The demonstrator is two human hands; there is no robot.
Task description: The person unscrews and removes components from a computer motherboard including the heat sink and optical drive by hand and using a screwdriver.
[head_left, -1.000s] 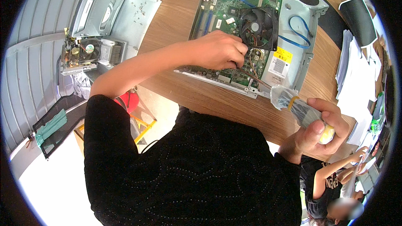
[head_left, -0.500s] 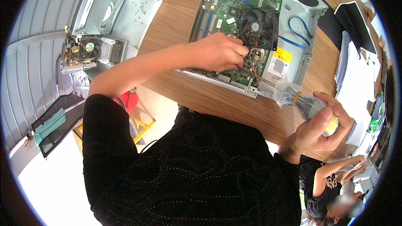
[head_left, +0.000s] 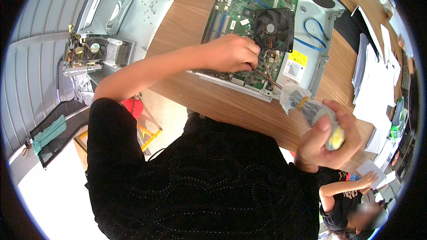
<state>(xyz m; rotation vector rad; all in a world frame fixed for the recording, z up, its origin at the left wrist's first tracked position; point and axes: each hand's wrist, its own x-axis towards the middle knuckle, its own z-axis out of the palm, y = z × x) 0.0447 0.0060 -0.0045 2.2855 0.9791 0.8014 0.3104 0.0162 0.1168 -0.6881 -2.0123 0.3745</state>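
My right hand (head_left: 331, 138) is wrapped round the handle of a screwdriver (head_left: 312, 110). Clear plastic, tied with a yellow band, covers that handle, and its yellow end shows in my palm. The thin shaft slants up and left to the fingertips of my left hand (head_left: 235, 54). Those fingers are pinched together at the shaft's tip; what they hold is hidden. Beneath them lies a green motherboard (head_left: 242, 11) in an open metal computer case (head_left: 316, 69). A black cooling fan (head_left: 270, 27) sits on the board just beyond my left fingers, with bundled wires beside it.
A second opened computer case (head_left: 142, 26) stands at the left, loose screws on its panel and a small fan (head_left: 94, 48) in its near part. Blue cables (head_left: 313, 31) lie in the near case. Paper stacks (head_left: 376, 75) are at the right. Another person (head_left: 342, 193) holds papers at lower right.
My right hand has shifted left with the screwdriver, whose handle has come closer to the case. My left hand stays nearly in place, still pinched. The other person's arms have moved.
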